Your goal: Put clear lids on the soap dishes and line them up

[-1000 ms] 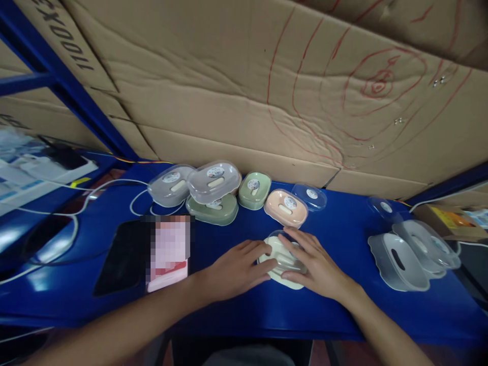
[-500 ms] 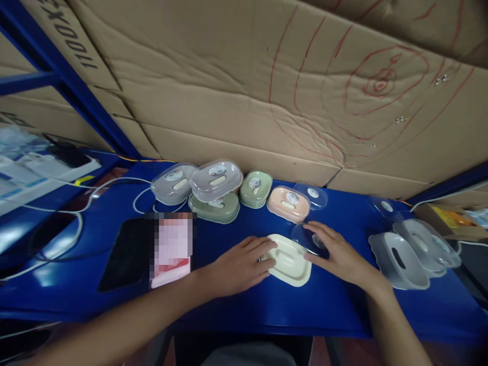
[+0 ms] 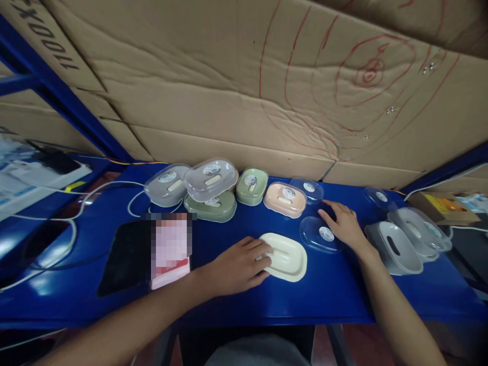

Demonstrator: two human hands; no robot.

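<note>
A shallow cream oval dish (image 3: 288, 258) with a raised ridge along its middle lies on the blue table. The fingers of my left hand (image 3: 244, 265) curl over its left rim; the thumb is hidden. To the right, my right hand (image 3: 345, 226) is open, thumb and fingers apart, just above the right end of a clear plastic lid (image 3: 314, 236) with a round sticker. Whether it touches that lid I cannot tell. Behind it lies another clear lid (image 3: 299, 184), beside a peach lidded box (image 3: 280, 203).
Green (image 3: 251, 187) and grey lidded boxes (image 3: 163, 193) stand along the cardboard wall (image 3: 213, 132), some stacked. Grey boxes without lids (image 3: 381, 249) sit at the right by clear lids. A black tablet-like slab (image 3: 124, 259), a pink pack (image 3: 171, 279) and white cables (image 3: 110, 182) are at the left.
My right hand has left the cream dish's right side and moved back and right, past the clear lid. That lid now sits slightly farther right. My left hand stays on the dish.
</note>
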